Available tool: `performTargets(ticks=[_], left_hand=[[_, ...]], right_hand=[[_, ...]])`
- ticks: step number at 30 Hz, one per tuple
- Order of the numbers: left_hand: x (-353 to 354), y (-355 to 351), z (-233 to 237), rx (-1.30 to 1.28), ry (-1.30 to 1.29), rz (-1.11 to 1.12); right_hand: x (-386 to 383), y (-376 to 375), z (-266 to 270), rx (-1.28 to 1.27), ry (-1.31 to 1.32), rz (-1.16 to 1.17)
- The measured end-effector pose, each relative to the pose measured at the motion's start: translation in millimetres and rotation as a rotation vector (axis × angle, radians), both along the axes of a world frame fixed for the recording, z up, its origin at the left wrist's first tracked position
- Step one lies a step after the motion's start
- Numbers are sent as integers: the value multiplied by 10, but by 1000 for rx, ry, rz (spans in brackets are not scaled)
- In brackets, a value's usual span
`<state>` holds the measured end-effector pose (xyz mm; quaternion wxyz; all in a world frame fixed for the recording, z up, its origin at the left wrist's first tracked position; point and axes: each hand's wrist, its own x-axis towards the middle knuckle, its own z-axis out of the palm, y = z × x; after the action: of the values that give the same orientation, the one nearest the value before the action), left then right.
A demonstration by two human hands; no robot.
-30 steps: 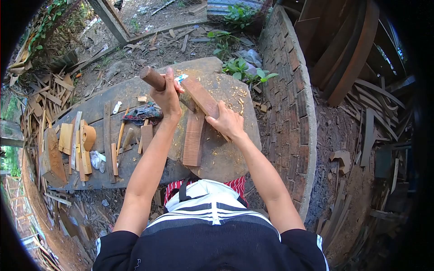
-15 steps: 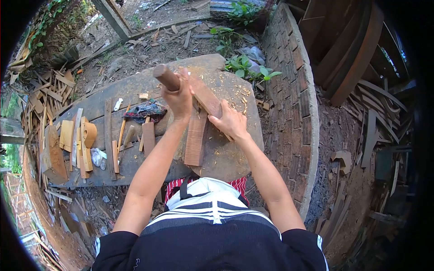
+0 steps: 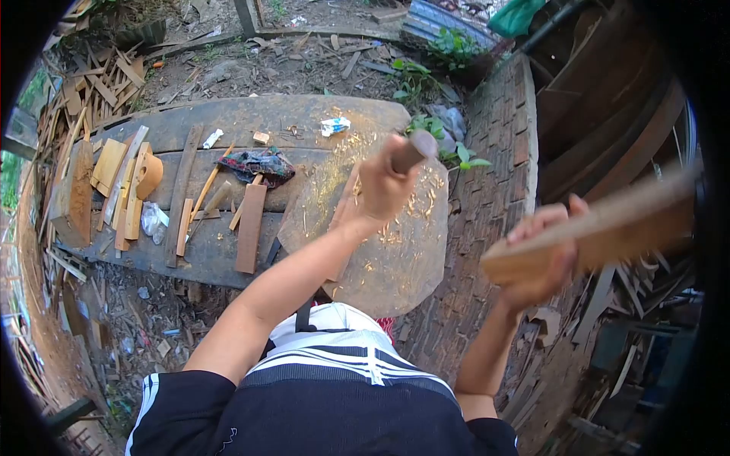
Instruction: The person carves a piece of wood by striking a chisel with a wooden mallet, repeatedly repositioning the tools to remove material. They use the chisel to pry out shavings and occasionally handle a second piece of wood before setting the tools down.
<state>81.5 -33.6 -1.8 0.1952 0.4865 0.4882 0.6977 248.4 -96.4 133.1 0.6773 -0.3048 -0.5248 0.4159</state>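
My left hand (image 3: 386, 185) is closed round a dark wooden cylinder (image 3: 414, 152), held above the shavings at the right part of the workbench (image 3: 411, 262). Out to the right, past the bench, my right hand (image 3: 544, 251) grips one end of a long wooden piece (image 3: 608, 228), which is raised and blurred. Partly behind my left forearm, a brown wooden block (image 3: 342, 262) lies on the bench. Wood shavings (image 3: 422, 201) are scattered around it.
On the bench's left side are a dark patterned cloth (image 3: 258, 166), a brown board (image 3: 250, 228), a plastic bag (image 3: 153, 222) and several wood pieces. A brick wall (image 3: 502, 144) runs along the right. Curved timbers (image 3: 639, 144) stand beyond it.
My right hand has lifted the long wooden piece off the bench and swung it right. My left hand has moved right with the cylinder. The view has turned right.
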Motion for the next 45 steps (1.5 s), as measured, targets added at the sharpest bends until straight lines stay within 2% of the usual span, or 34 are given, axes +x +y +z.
performTargets(ticks=[2,3,5,6,8,9,11,12,13,15,16,17,19,20,24,27,29,31,34,35,37,38,39,42,45], left_hand=[[138,-53,-6,-47,67,-69],[200,-92,11,-36,55,-51],[306,-184,14,-157,285,-109],[344,-116,39,-139,279,-93],[381,-151,-21,-47,268,-39],[381,-178,-32,-67,262,-40],[331,-136,-1,-91,252,-99],[329,-137,20,-94,259,-100],[328,-135,14,-86,262,-100],[340,-174,-28,-96,324,-105],[374,-182,-61,-86,324,-108],[387,-144,-90,-80,352,-86],[366,-204,-83,-109,382,-69],[358,-206,-80,-111,361,-83],[374,-201,-70,-115,360,-98],[351,-200,-114,-125,440,-104],[315,-231,-167,-138,446,-94],[238,-235,-113,-96,308,-80],[-137,-256,250,-215,28,-118],[-173,-102,77,-54,-174,-36],[-452,-45,256,-163,-485,60],[-640,14,183,-165,-525,96],[-704,2,365,-180,-730,104],[-884,64,366,-122,-821,89],[-879,119,362,-32,-727,106]], right_hand=[[197,-111,-187,216,-400,-57],[176,-158,-231,230,-409,-41],[81,-315,-307,-160,-1172,-194],[122,-283,-265,-134,-1177,-195],[210,-305,-178,-126,-868,-217],[222,-346,-133,-143,-876,-207],[221,-387,-47,-161,-234,-251],[260,-380,-150,-131,-160,-156],[216,-351,-223,-124,-158,-158],[76,-328,-342,-305,-1035,-172],[151,-339,-359,-391,-989,-134],[154,-304,-307,-368,-993,-129],[130,-393,-198,-270,-743,-245],[244,-439,-258,-267,-533,-294],[211,-452,-463,-180,-468,-236],[189,-388,-396,-553,-756,-57],[190,-448,-449,-541,-667,-79],[167,-457,-513,-431,-460,-192],[217,-440,-715,-458,-486,-179],[235,-451,-800,-495,-476,-154],[253,-497,-967,-515,-474,-145],[258,-519,-1035,-574,-444,-123],[264,-539,-1064,-632,-413,-105],[247,-577,-1106,-677,-407,-115],[218,-581,-1113,-669,-396,-113]])
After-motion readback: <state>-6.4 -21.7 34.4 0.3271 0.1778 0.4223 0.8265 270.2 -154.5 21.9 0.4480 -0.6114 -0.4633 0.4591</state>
